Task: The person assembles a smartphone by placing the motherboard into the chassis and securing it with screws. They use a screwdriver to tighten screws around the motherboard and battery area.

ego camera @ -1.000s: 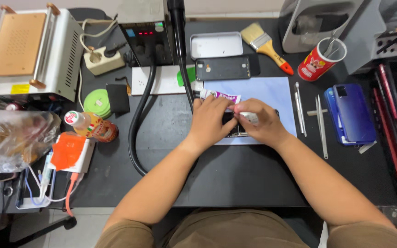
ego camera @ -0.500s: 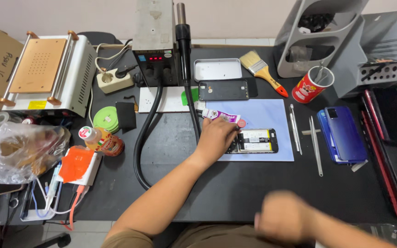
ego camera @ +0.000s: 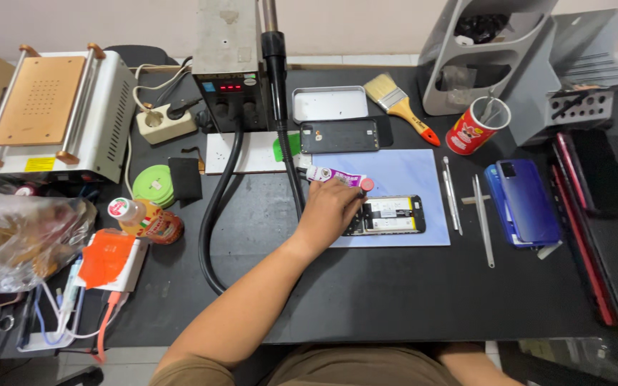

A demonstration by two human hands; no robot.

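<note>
The opened phone (ego camera: pixel 388 214) lies just right of frame centre on a pale blue mat (ego camera: pixel 409 171), long axis left to right, its glossy innards and yellow edges showing. The left hand (ego camera: pixel 334 207) rests curled over its left end, pressing it down; no grip is visible. The right hand is out of view. A small tube (ego camera: pixel 337 176) lies just above.

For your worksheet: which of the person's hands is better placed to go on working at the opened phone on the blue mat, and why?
Left. The left hand rests on the end of the opened phone on the blue mat, beside the small tube. The right hand is out of view, so it is probably farther off.
</note>
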